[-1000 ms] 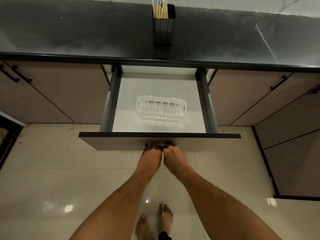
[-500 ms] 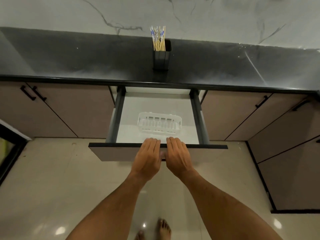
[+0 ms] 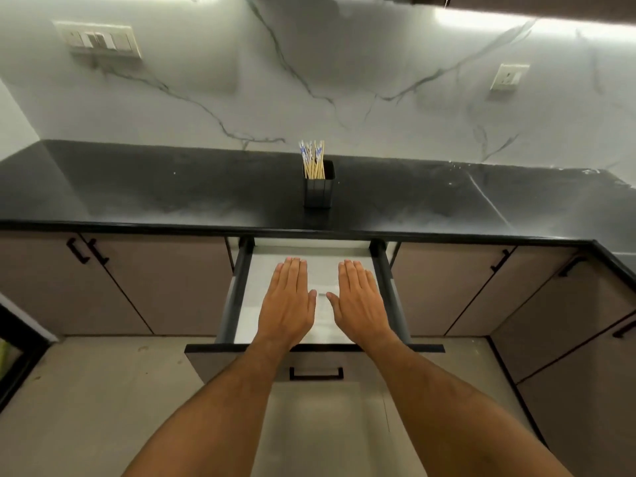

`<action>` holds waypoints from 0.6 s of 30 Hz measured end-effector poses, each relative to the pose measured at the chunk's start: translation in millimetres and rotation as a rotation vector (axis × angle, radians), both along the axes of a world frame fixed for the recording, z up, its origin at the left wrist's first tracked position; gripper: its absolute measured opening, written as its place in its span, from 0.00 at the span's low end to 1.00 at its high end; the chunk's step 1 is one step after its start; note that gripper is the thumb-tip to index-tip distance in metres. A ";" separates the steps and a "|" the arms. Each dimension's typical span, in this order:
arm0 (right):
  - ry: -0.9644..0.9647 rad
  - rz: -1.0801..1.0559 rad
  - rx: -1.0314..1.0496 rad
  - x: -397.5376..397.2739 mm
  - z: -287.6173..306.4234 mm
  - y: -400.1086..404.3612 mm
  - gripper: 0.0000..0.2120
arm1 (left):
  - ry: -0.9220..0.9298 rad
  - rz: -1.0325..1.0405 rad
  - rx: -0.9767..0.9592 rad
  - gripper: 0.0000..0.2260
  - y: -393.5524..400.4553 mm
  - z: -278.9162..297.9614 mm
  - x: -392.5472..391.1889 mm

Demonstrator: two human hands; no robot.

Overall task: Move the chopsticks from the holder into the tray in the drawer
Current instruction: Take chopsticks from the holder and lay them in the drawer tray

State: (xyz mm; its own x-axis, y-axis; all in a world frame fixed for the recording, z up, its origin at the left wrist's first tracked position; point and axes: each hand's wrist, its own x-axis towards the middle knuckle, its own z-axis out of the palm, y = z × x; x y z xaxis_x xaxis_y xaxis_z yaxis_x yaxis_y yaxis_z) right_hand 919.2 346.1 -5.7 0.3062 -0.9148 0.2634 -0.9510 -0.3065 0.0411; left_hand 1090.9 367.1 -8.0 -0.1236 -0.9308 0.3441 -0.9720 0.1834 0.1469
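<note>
Your left hand (image 3: pixel 288 304) and your right hand (image 3: pixel 359 304) are both flat, fingers straight, holding nothing, and they float over the pulled-out white drawer with dark side rails (image 3: pixel 246 304). The bunch of thin wooden chopsticks with blue and white tops (image 3: pixel 313 159) stands upright in the dark square metal holder (image 3: pixel 318 189). The holder sits on the shiny black stone surface (image 3: pixel 155 187), behind the drawer and well apart from your hands. The white plastic tray (image 3: pixel 321 309) lies in the drawer under your hands, so only a small bit of it shows between them. I think the next step is to reach for the chopsticks. Lift one hand up and over the front edge of the surface to the holder. Pinch the sticks near their tops and pull straight up, so the holder does not tip. Use the other hand to keep the holder down if it wobbles.
</note>
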 end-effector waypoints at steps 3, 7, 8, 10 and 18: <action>-0.008 -0.020 -0.032 2.4 22.2 -18.4 0.34 | 0.001 0.014 -0.028 0.28 -25.4 24.7 2.0; -0.032 -0.028 -0.061 3.8 47.1 -55.0 0.34 | -0.005 0.008 -0.094 0.27 -65.3 52.6 -0.3; -0.045 -0.026 -0.075 3.8 53.4 -66.7 0.34 | -0.016 0.006 -0.110 0.27 -76.4 58.5 -0.4; -0.052 -0.026 -0.105 3.3 65.0 -91.3 0.33 | -0.037 0.008 -0.129 0.27 -99.9 68.9 0.3; -0.076 -0.014 -0.180 -3.0 99.5 -195.1 0.31 | -0.033 0.036 -0.165 0.27 -193.9 101.2 -3.3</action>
State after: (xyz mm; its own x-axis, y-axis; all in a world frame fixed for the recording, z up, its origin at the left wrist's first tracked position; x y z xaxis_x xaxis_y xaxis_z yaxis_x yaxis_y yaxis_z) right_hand 916.2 151.0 93.8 0.2662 -0.8548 0.4454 -0.9577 -0.2870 0.0216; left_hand 1087.7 173.3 93.3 -0.1053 -0.8657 0.4893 -0.9821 0.1678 0.0854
